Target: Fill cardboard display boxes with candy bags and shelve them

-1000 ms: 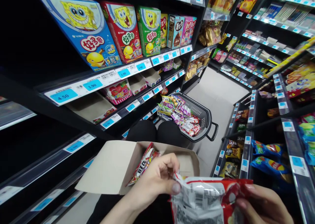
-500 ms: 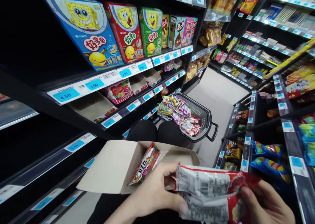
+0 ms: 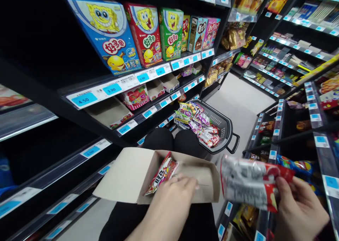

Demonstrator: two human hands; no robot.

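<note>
On my lap lies an open cardboard box (image 3: 124, 174) with its flap spread to the left. A red and white snack packet (image 3: 161, 175) leans inside it, toward the left end. My left hand (image 3: 176, 193) reaches over the box beside that packet, fingers stretched to the right, with nothing seen in them; the fingertips are slightly blurred. To the right of the box, my right hand (image 3: 296, 202) grips another snack packet (image 3: 249, 181), silver and red, by its right end. The printed back of this packet faces up.
A dark shopping basket (image 3: 225, 128) full of snack packets stands on the floor beyond my knees (image 3: 185, 140). Shelves with boxed snacks (image 3: 171, 34) and price tags rise on the left. Bagged snacks (image 3: 296, 165) line the low shelves on the right.
My left hand has let go of the silver and red packet and moved left over the box. My right hand alone now holds the packet, shifted right and up.
</note>
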